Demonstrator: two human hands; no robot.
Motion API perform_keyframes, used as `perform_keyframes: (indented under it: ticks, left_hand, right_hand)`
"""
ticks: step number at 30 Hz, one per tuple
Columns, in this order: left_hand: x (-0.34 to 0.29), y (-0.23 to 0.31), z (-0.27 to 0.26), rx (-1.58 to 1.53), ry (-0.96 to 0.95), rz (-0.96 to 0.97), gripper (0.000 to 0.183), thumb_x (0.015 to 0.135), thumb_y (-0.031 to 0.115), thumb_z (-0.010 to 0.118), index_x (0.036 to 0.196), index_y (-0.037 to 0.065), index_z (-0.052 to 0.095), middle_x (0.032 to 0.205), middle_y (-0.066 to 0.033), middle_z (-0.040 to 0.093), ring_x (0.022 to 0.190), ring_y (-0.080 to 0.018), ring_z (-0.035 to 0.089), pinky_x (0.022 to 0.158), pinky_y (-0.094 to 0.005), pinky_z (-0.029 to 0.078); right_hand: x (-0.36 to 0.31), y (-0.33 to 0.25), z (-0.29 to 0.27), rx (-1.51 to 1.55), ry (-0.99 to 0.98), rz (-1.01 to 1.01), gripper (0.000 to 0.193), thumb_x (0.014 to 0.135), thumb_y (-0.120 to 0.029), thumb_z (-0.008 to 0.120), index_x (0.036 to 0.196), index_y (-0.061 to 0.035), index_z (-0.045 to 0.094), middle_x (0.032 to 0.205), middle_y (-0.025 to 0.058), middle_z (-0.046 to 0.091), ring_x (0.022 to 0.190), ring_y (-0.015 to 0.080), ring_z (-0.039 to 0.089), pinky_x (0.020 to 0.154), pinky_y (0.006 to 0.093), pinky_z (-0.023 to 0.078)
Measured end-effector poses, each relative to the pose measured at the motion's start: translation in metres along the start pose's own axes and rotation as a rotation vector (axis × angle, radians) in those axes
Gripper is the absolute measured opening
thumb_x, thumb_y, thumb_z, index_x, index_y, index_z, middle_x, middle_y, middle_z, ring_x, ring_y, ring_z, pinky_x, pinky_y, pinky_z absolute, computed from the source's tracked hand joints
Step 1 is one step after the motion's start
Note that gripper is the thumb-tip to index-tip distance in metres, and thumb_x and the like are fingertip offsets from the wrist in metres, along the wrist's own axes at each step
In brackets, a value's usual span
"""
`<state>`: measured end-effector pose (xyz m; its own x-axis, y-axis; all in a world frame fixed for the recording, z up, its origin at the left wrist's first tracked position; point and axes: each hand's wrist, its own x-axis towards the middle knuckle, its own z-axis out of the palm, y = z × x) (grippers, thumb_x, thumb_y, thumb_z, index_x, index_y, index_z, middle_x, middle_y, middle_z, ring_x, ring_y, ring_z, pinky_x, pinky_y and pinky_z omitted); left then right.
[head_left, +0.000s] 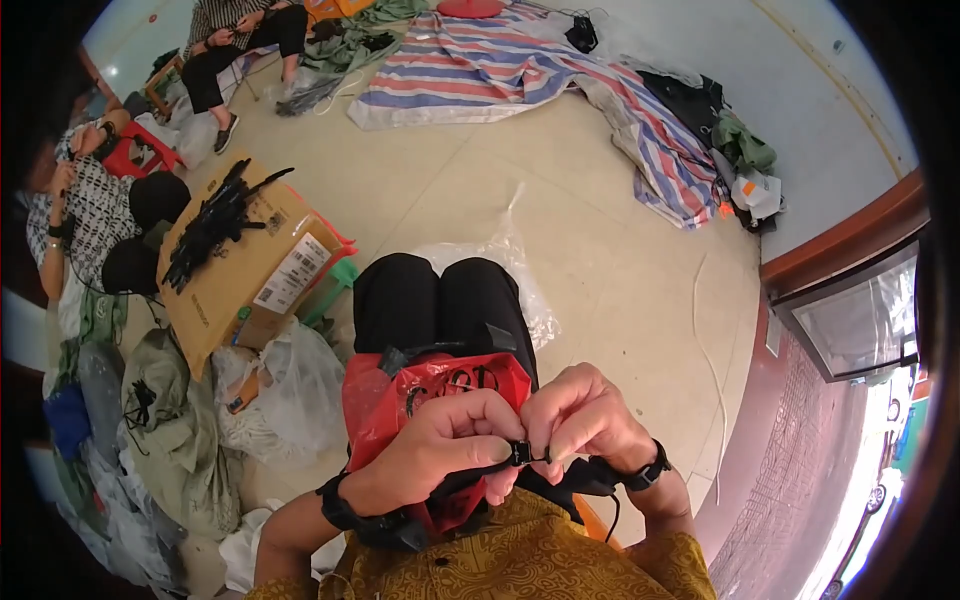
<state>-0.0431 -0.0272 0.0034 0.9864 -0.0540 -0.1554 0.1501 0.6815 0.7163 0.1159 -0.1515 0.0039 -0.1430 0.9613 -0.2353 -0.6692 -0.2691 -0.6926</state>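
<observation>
A small black plastic clip (520, 453) with a thin black cord is between my two hands, close in front of my body. My left hand (455, 432) is closed in a pinch on the clip's left side. From the other side, my right hand (585, 415) pinches the black cord near its thumb and forefinger. Beneath them a red plastic bag (385, 405) lies across my lap, with black cord pieces (465, 380) showing in its opening. My fingers partly cover the clip, so its exact shape is unclear.
A cardboard box (285, 235) carries a bundle of black straps (220, 225) at the left. Clear plastic bags (305, 400) and green fabric (165, 430) lie beside it. Two people sit at the far left. A striped tarp (470, 75) spreads across the far floor; a glazed door (860, 310) stands right.
</observation>
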Motion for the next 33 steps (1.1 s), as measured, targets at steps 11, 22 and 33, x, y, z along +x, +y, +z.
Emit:
perform_keyframes:
  ticks: [11, 22, 33]
  left_hand:
    - [-0.002, 0.0, 0.002, 0.014, -0.005, 0.03, 0.013, 0.086, 0.012, 0.05, 0.089, -0.001, 0.047, 0.072, -0.0072, 0.055, 0.062, -0.0131, 0.055, 0.06, -0.023, 0.044]
    - [0.001, -0.006, 0.004, -0.079, -0.037, 0.004, 0.017, 0.085, 0.016, 0.052, 0.087, 0.001, 0.046, 0.072, -0.0073, 0.054, 0.06, -0.0127, 0.054, 0.057, -0.0235, 0.044]
    - [0.003, -0.022, 0.001, -0.115, -0.033, 0.082, 0.023, 0.084, 0.022, 0.055, 0.088, 0.001, 0.047, 0.073, -0.0069, 0.054, 0.06, -0.0132, 0.055, 0.055, -0.0244, 0.045]
  right_hand:
    - [-0.003, 0.003, 0.007, -0.183, 0.045, -0.14, 0.007, 0.07, 0.005, 0.062, 0.074, 0.003, 0.057, 0.063, 0.0073, 0.058, 0.054, 0.012, 0.058, 0.048, 0.0207, 0.048]
    - [-0.007, -0.004, 0.02, -0.345, 0.169, -0.203, 0.021, 0.054, 0.009, 0.067, 0.075, 0.0031, 0.064, 0.067, 0.0099, 0.062, 0.051, 0.0117, 0.056, 0.046, 0.0207, 0.039]
    - [-0.005, -0.003, 0.025, -0.552, 0.122, -0.387, 0.022, 0.058, 0.003, 0.065, 0.08, 0.0014, 0.065, 0.062, 0.0095, 0.061, 0.047, 0.012, 0.052, 0.043, 0.0225, 0.034]
